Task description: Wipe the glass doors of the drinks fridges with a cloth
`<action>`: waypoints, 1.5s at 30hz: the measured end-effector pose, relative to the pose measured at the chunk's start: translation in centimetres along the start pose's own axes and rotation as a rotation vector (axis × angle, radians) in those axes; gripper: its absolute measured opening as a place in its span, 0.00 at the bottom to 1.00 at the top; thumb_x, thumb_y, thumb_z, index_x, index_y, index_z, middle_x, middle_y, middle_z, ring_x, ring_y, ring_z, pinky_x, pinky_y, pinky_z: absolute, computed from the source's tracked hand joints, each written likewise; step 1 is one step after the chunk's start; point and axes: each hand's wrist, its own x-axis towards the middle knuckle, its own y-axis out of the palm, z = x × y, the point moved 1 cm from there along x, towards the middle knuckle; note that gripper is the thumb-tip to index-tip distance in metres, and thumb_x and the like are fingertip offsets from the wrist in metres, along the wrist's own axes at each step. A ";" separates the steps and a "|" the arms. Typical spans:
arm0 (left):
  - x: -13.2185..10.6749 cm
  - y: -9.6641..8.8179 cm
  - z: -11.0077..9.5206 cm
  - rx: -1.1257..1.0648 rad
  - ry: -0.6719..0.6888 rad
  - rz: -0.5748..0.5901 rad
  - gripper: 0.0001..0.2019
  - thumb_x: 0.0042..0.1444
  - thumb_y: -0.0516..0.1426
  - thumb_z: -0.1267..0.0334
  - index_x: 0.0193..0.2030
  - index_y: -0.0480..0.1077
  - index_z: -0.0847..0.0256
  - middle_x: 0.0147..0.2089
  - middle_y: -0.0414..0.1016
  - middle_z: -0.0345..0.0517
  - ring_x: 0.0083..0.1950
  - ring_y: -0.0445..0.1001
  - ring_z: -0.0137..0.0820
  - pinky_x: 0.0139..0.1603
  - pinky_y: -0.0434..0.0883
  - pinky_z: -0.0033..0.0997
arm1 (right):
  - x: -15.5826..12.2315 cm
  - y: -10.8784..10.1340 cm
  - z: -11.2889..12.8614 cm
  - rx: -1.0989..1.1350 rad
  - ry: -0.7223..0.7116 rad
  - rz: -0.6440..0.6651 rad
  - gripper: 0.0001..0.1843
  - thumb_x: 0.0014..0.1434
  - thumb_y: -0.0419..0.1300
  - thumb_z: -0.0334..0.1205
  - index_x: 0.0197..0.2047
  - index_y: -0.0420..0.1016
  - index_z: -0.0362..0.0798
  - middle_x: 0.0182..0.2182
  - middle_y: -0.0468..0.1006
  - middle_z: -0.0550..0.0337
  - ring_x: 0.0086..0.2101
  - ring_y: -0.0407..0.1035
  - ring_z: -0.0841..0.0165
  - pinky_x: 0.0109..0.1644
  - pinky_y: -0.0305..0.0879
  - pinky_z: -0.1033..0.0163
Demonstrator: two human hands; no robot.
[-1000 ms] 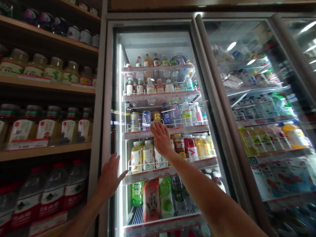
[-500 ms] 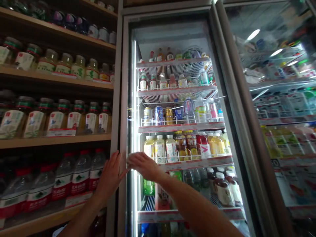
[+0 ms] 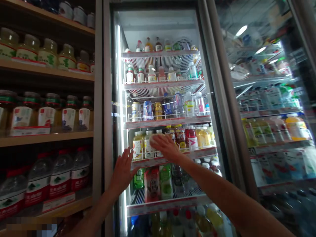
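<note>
I face a lit drinks fridge with a glass door (image 3: pixel 212 98). My left hand (image 3: pixel 123 169) lies flat against the glass near the door's left edge, fingers spread and holding nothing. My right hand (image 3: pixel 165 146) reaches further in and presses a small white wad (image 3: pixel 153 139), apparently a cloth, against the glass. It sits in front of the shelf of yellow juice bottles (image 3: pixel 138 144). Red and amber bottles (image 3: pixel 190 136) stand to its right. Cans (image 3: pixel 147 110) line the shelf above.
Wooden shelves (image 3: pixel 49 136) at the left carry labelled jars and large water bottles (image 3: pixel 58 179). A second glass-door fridge (image 3: pixel 271 108) full of drinks stands at the right. Green and red cartons (image 3: pixel 158 184) fill the lower fridge shelf.
My right hand went from the can shelf down to the door's left edge, and is now back up at the juice-bottle shelf. My left hand has stayed flat on the door. The view swayed sideways.
</note>
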 end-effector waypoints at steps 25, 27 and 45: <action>6.1 4.1 -18.9 -0.142 0.270 0.003 0.30 0.58 0.50 0.56 0.65 0.49 0.65 0.68 0.46 0.55 0.70 0.41 0.41 0.66 0.50 0.48 | -15.4 -6.6 -10.3 -0.172 0.533 -0.103 0.29 0.57 0.47 0.24 0.60 0.62 0.51 0.65 0.50 0.57 0.65 0.39 0.63 0.65 0.48 0.47; 5.5 4.6 -19.9 -0.128 0.289 0.006 0.29 0.58 0.50 0.56 0.64 0.52 0.66 0.68 0.47 0.55 0.70 0.41 0.41 0.66 0.50 0.49 | -17.5 -6.4 -10.1 -0.195 0.577 -0.153 0.28 0.58 0.46 0.24 0.61 0.61 0.49 0.67 0.45 0.55 0.65 0.37 0.61 0.65 0.49 0.46; -1.7 5.9 -18.4 -0.090 0.347 -0.025 0.27 0.57 0.51 0.52 0.61 0.59 0.63 0.65 0.57 0.51 0.69 0.46 0.38 0.69 0.40 0.46 | -21.8 -1.8 -0.8 -0.090 0.088 0.123 0.32 0.56 0.49 0.24 0.63 0.57 0.54 0.66 0.49 0.61 0.65 0.39 0.63 0.64 0.51 0.48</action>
